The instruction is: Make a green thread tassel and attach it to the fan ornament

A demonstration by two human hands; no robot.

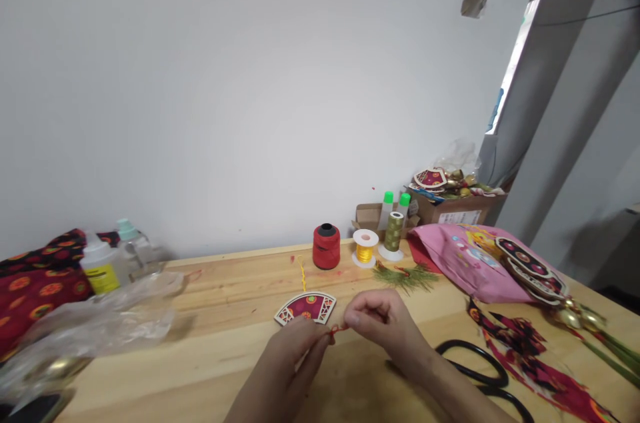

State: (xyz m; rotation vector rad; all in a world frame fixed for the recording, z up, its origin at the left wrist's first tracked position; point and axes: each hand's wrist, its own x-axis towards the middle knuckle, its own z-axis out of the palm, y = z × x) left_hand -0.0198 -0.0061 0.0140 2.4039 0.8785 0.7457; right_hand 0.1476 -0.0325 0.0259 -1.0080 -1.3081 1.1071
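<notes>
My left hand (297,363) pinches a thin red cord (336,329) that has a small loop or knot in it. Opposite it, my right hand (383,323) is closed with thumb and forefinger on the other end of the same cord, which spans the short gap between them. Just beyond my left fingers lies a fan-shaped wooden ornament (307,308) with a dark red patterned middle; my hand covers its lower edge. A yellow cord (303,274) runs from its top across the wood.
Behind stand a red thread spool (327,247), a yellow cord spool (365,250) and a green thread spool (395,233). Black-handled scissors (473,360) lie beside my right forearm. Fabric scraps (535,356) and a pink bag (467,260) are at right, bottles (103,263) at left.
</notes>
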